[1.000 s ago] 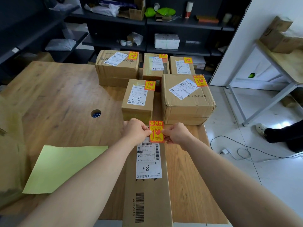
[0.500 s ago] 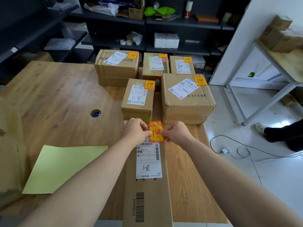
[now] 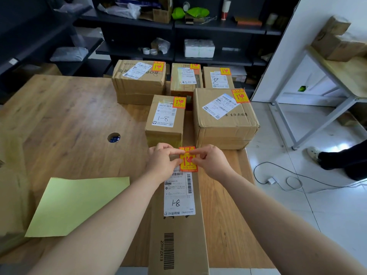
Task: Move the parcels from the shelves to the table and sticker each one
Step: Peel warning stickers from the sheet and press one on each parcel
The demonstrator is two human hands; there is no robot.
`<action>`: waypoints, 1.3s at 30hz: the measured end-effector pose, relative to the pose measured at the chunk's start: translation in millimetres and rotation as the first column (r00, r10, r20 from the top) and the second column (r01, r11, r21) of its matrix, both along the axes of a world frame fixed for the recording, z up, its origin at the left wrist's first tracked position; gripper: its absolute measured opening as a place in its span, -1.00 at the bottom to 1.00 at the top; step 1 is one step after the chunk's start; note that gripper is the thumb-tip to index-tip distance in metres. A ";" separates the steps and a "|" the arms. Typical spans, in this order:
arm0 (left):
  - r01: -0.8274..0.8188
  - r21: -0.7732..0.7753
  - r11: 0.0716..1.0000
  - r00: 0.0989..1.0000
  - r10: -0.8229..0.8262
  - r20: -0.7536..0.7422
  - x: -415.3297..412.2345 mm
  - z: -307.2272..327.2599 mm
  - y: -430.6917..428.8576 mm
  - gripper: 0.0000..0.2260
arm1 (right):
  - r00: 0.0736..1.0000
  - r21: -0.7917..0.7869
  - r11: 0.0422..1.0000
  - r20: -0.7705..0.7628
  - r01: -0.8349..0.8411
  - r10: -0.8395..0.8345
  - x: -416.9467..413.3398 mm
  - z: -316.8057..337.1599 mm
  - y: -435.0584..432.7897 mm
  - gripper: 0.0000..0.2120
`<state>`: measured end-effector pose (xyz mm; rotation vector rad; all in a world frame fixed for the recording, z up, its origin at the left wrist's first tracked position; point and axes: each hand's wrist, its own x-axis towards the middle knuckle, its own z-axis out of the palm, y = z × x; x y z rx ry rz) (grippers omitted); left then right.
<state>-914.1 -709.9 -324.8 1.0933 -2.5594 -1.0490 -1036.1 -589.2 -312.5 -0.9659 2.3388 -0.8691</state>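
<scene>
A long cardboard parcel lies lengthwise on the wooden table in front of me, with a white shipping label on top. A red and yellow fragile sticker lies at the parcel's far end, overlapping the label's top edge. My left hand and my right hand meet over it. The index finger and thumb tip of each hand press on the sticker's face. Several stickered parcels stand just beyond.
A yellow-green backing sheet lies left of the parcel, near a cable hole. A cardboard box sits at the left edge. Dark shelves stand behind. On the right are a person's foot, a floor cable and a side table.
The hands were pinching the sticker by its side edges above the parcel. The sticker now lies lower on the parcel, and the index fingers have slid inward across its upper part.
</scene>
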 end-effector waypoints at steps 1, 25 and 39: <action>0.013 -0.007 1.000 1.000 -0.013 0.001 0.4 -1.0 -0.4 -0.78 | 1.000 0.007 1.000 -0.012 -0.014 0.014 -0.6 -0.4 -0.3 -0.75; 0.022 0.042 0.999 0.999 -0.023 0.025 -2.5 -0.7 -3.8 -0.72 | 0.970 0.073 0.989 -0.201 -0.127 0.140 -8.7 0.7 -4.5 -0.74; 0.046 -0.031 0.998 0.984 -0.040 0.174 -10.4 -3.0 -7.4 -0.79 | 0.984 0.171 0.980 -0.129 -0.098 0.121 -12.2 -6.6 -8.4 -0.68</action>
